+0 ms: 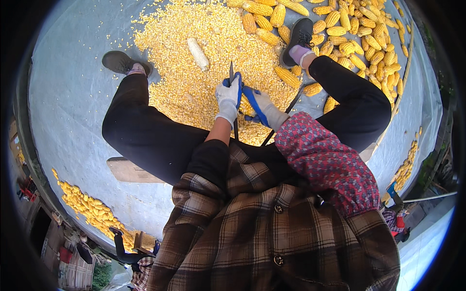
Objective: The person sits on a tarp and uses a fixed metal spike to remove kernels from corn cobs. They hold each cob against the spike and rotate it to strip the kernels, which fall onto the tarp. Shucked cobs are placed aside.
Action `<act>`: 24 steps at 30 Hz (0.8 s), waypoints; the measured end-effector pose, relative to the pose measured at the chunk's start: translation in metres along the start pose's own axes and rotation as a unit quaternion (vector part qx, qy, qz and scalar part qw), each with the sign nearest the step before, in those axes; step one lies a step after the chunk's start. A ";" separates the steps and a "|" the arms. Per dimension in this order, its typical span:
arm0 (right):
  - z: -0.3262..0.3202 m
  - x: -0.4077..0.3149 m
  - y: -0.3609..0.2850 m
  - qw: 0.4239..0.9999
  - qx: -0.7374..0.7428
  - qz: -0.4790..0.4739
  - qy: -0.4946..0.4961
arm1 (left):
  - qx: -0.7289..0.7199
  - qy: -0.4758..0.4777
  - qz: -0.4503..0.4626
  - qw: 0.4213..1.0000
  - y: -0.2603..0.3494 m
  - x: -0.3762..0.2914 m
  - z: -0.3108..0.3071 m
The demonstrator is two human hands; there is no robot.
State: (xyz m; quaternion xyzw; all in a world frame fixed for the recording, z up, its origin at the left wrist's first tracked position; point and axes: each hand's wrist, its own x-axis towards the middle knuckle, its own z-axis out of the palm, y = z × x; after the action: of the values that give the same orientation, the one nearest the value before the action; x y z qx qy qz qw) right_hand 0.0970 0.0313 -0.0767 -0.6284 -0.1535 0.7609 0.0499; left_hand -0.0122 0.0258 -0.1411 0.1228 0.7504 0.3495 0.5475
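Note:
My left hand (229, 96), in a white and blue work glove, is closed around a dark, pointed metal bar (231, 71) that rises above the fingers. Its lower part seems to run down between my legs. Right beside it, my right hand (261, 107), gloved alike, grips a yellow corn cob (247, 106), mostly hidden by the gloves. Loose corn kernels (174, 91) lie in a wide heap under and beyond both hands. On the heap rests a pale, stripped cob (198, 54). Another dark bar (287, 109) slants to the right of my right hand.
Many unshelled corn cobs (375, 40) are piled at the upper right, around my shoe (300, 40). A blue-grey tarp (72, 120) covers the ground. A wooden board (133, 171) is under my thighs. More cobs (89, 205) and a person (142, 269) are at the lower left; another person (395, 220) is at the lower right.

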 end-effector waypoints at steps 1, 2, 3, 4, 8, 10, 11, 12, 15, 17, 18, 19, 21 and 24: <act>-0.008 -0.007 -0.001 0.998 0.008 0.051 -0.027 | 0.068 0.004 -0.042 0.997 0.004 0.001 -0.001; -0.014 -0.011 -0.002 0.997 0.031 0.048 -0.054 | 0.040 -0.020 -0.053 0.998 0.006 -0.003 -0.003; -0.015 -0.010 -0.004 0.997 0.032 0.016 -0.062 | 0.037 -0.024 -0.099 0.994 0.012 0.001 -0.001; -0.018 -0.008 -0.005 0.998 0.036 0.004 -0.053 | 0.014 -0.046 -0.067 0.997 0.015 0.002 0.000; -0.011 0.010 0.002 0.999 0.049 0.008 -0.016 | -0.021 -0.052 -0.111 0.992 0.011 -0.003 -0.002; -0.005 0.021 0.005 0.999 0.032 -0.004 0.025 | -0.033 -0.062 -0.083 0.994 0.006 -0.002 -0.002; 0.001 0.027 0.006 0.997 0.021 -0.014 0.067 | -0.018 -0.044 -0.061 0.997 0.003 0.000 -0.001; 0.007 0.031 0.007 0.997 0.035 -0.026 0.058 | -0.039 -0.045 -0.037 0.997 0.000 0.002 0.000; 0.024 0.038 0.009 0.995 0.008 -0.045 0.084 | -0.047 -0.025 0.007 0.999 -0.004 0.006 0.002; 0.026 0.029 0.011 0.994 0.046 -0.051 0.084 | 0.024 -0.013 -0.028 0.999 -0.002 0.007 0.002; 0.023 0.021 0.011 0.994 0.039 -0.042 0.093 | 0.037 -0.008 -0.021 0.999 -0.001 0.005 0.002; 0.019 0.013 0.009 0.994 0.029 -0.035 0.095 | 0.052 0.000 -0.014 0.999 0.000 0.004 0.002; 0.000 -0.006 0.004 0.995 0.092 0.009 0.027 | 0.097 0.023 -0.007 0.995 0.003 -0.001 0.000; -0.018 -0.014 -0.003 0.998 0.033 0.014 -0.046 | -0.039 -0.030 -0.037 0.998 0.007 -0.002 0.001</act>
State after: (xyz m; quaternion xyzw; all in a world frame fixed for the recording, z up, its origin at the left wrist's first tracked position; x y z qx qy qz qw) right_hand 0.1172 0.0339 -0.0659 -0.5926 -0.1216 0.7945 0.0527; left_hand -0.0119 0.0298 -0.1353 0.0838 0.7235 0.3544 0.5865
